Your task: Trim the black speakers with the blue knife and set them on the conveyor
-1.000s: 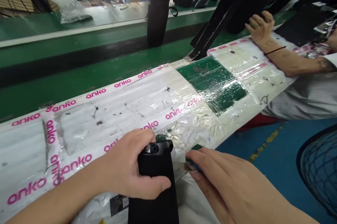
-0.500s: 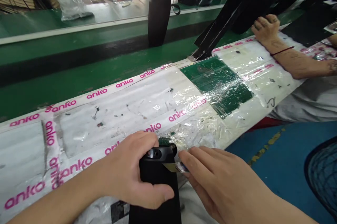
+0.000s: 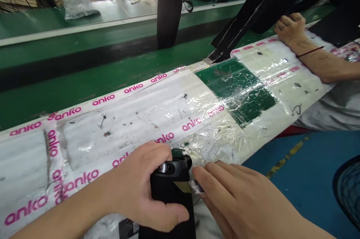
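Note:
In the head view my left hand [image 3: 149, 184] is closed around the upper end of a long black piece [image 3: 171, 209], thumb lying across its front. A glossy black end part [image 3: 168, 168] with a round hole caps the piece. My right hand [image 3: 236, 197] pinches a short, pointed knife blade [image 3: 183, 186], whose base looks wrapped. Its tip points left and lies over the black piece, just below the end part; whether it touches the surface I cannot tell. The lower end of the piece runs out of view.
A taped white work surface [image 3: 126, 119] carries pink lettering and a green patch [image 3: 239, 89]. Beyond it runs a green conveyor belt [image 3: 112, 63] with a black tapered piece [image 3: 168, 18]. A black post [image 3: 239, 18] slants upward. Another person's forearm [image 3: 317, 59] rests at right.
My right hand and the blade have moved slightly down along the black piece. My left hand keeps its hold, and the view has shifted a little.

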Tool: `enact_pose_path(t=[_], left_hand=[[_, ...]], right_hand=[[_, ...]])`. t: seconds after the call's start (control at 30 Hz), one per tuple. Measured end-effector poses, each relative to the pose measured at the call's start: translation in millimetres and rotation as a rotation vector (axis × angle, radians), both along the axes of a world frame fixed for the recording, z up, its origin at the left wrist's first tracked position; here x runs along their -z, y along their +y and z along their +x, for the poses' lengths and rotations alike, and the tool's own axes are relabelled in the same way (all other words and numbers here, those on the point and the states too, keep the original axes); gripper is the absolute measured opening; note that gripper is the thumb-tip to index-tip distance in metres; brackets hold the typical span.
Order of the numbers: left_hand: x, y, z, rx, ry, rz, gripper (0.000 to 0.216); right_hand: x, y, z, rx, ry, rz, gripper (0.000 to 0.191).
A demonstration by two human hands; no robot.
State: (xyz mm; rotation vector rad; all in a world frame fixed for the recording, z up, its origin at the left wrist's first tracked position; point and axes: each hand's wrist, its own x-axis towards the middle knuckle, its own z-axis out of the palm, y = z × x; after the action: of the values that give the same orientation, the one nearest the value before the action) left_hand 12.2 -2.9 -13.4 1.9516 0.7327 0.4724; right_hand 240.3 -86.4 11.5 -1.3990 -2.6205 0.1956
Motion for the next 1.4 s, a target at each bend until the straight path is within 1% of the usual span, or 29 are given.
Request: enact_pose_path(t=[0.1,0.27,0.43,0.63,0.73,0.93,1.0,1.1,1.27,1.3,1.33,1.4], left_hand=[[-0.4,0,0,0.0,0.015,0.006,0.05],[-0.8,0,1,0.008,0.005,0.008,0.051],[1.6,0,0,0.017,0.001,0.032,0.051],[2.8,-2,0,0.013,-0.003,0.038,0.049],[0.3,-3,2,0.014,-0.014,0.045,0.048],[-7.8,-2,6,0.007,0.036,-0.008,0.042],[-10.0,-2,7,0.008,0.053,-0.022,0.039],[-12.4,-1,8,0.006,0.064,-0.05,0.041],[-13.5,0,10,0.033,0.019,-0.094,0.038],[-13.2,0,10,0.035,0.024,-0.096,0.038],[-13.0,1,10,0.035,0.032,-0.094,0.037],[-12.2,1,9,0.029,0.038,-0.072,0.037]], right_hand=[[4.1,0,-1,0.019,0.009,-0.007,0.03],[9.0,-1,-3,0.029,0.0,0.006,0.033],[6.0,-1,-2,0.048,-0.006,0.039,0.037],[5.5,-3,-7,0.084,-0.074,0.095,0.045],[3.6,-2,-11,0.1,-0.129,0.109,0.048],[-4.3,5,-10,0.056,-0.169,0.129,0.048],[-7.3,8,-10,0.049,-0.189,0.1,0.047],[-14.9,16,-10,0.014,-0.22,-0.008,0.043],[-32.6,39,-13,-0.12,-0.342,-0.385,0.046],[-34.4,42,-14,-0.134,-0.375,-0.419,0.045],[-35.1,43,-15,-0.135,-0.397,-0.416,0.044],[-33.7,42,-16,-0.109,-0.414,-0.355,0.04]])
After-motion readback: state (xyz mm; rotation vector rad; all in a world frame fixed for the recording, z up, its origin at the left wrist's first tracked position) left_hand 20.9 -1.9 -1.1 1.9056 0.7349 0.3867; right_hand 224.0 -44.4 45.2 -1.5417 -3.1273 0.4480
